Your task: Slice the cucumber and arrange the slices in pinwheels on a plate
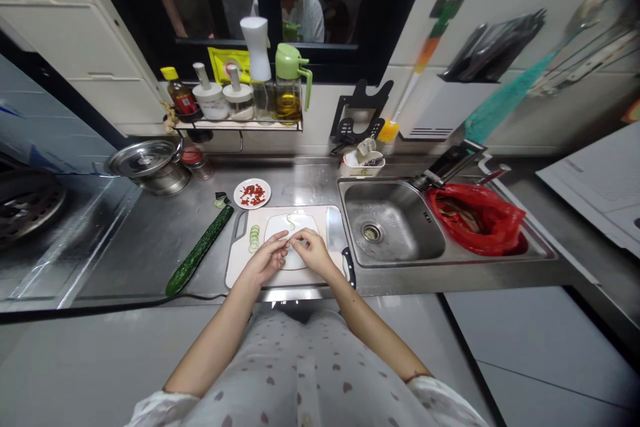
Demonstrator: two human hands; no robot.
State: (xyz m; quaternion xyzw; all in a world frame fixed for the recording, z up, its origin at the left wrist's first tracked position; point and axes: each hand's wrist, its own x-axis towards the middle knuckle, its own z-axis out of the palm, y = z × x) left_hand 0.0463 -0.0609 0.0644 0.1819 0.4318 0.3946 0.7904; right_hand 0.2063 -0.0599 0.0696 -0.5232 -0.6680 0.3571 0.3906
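Note:
Above a white square plate (pixel 300 265) on the cutting board (pixel 239 273), my left hand (pixel 270 257) and my right hand (pixel 312 251) meet at the fingertips. Both are closed in a pinch; whatever lies between the fingers is too small to make out. A thin curved strip of cucumber (pixel 291 221) rests on the plate just beyond my fingers. Left of the plate, several overlapping cucumber slices (pixel 254 239) form a short row. A kitchen knife (pixel 337 228) lies along the board's right side, its black handle toward me.
A whole cucumber (pixel 200 252) lies left of the board, near cut ends (pixel 221 199). Behind stands a plate of chopped red pieces (pixel 253 194). The sink (pixel 395 223) is at right, with a red bag (pixel 480 220). A lidded pot (pixel 150 167) and a bottle rack (pixel 240 125) stand behind.

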